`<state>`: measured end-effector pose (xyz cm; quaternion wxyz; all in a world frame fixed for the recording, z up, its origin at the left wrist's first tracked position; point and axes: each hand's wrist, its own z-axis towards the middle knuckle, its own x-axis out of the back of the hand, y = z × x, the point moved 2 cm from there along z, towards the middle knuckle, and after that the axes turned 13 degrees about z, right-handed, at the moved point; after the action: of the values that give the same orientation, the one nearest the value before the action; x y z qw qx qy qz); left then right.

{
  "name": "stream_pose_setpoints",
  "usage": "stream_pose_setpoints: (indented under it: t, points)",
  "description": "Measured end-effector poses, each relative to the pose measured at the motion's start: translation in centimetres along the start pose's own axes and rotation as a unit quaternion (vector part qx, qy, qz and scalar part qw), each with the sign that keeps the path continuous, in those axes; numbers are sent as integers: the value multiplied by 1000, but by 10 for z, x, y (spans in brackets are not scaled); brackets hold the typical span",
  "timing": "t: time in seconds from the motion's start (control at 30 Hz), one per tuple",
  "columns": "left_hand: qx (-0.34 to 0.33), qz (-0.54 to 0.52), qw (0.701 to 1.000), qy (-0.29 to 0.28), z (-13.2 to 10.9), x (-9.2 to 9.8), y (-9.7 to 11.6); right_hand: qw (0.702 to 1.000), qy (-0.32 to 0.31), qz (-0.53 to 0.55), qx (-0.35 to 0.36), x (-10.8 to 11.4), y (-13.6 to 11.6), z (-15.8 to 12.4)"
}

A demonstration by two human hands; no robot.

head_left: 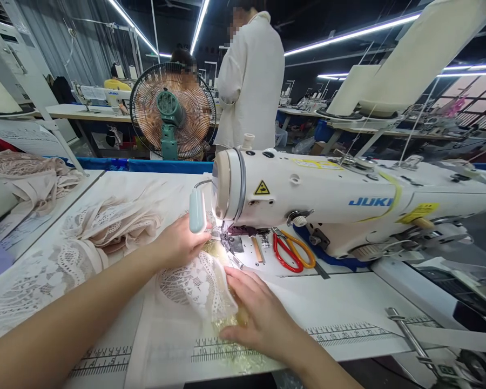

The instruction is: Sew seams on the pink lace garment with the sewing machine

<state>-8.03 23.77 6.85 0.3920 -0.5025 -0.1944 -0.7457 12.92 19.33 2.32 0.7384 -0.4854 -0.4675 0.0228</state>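
A beige lace garment piece (194, 283) lies on the sewing machine's bed, its upper end by the lit needle area (223, 237). My left hand (182, 243) is closed on the piece's upper part, just left of the presser foot, with some fingertips hidden behind a small lamp (197, 210). Along the right edge of the lace rests my right hand (259, 308), fingers stretched and thumb spread apart. The white JUKI sewing machine (328, 189) reaches in from the right. Red-and-orange-handled scissors (294, 251) lie on the bed beside the needle.
More lace pieces (113, 221) are heaped at the left, with another pile (36, 178) beyond. Printed ruler marks (340, 332) run along the table's front. A fan (172, 111) and a standing person in a light coat (253, 81) are behind the table. A metal rod (409, 335) sticks out at right.
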Motion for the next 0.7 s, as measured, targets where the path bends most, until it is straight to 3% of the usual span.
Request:
stream_pose_setpoints:
  t: [0.07,0.13,0.23,0.33,0.43,0.57,0.7]
  points:
    - [-40,-72,996,-37,-2,13,15,999,28,24,38,-6,-10,0]
    - [-72,-138,981,-116,-1,19,29,993,72,50,77,-10,-19,3]
    - [-24,-208,957,-198,3,14,37,983,158,72,65,-9,-22,5]
    - [139,-294,931,-163,7,0,30,958,235,165,-8,-11,-16,2]
    - [268,-290,912,-113,7,-16,23,932,235,273,-39,-25,-12,-5]
    - [306,-202,924,-108,4,-27,20,964,184,193,-18,-37,-18,-6]
    - [287,-78,944,-145,-1,-24,22,971,205,110,-46,-22,-20,1]
